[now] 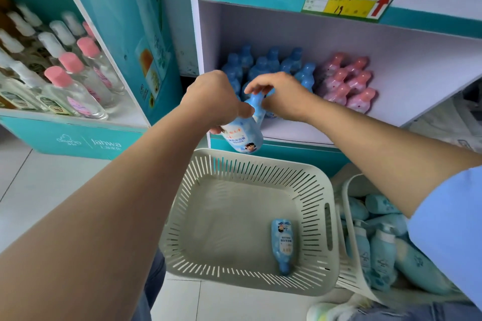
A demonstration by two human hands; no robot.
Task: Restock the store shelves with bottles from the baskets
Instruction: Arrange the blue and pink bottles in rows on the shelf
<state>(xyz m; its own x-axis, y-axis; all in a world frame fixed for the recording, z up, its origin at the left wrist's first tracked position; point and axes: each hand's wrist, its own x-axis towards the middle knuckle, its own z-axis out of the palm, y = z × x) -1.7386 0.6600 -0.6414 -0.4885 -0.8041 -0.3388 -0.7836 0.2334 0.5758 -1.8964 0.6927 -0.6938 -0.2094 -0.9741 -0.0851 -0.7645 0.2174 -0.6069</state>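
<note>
Head: bottle point(242, 135) top (under fingers point(260, 85))

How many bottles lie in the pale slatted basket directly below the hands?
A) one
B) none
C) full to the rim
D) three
A: a single blue bottle lies on its side on the floor of the pale basket, near its right wall; the held bottle is not in it, gripped by the left hand and right hand.

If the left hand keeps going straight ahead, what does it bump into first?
Probably the blue bottles standing on the shelf. The left hand, gripping the held bottle, points at them, though depth is hard to judge.
</note>
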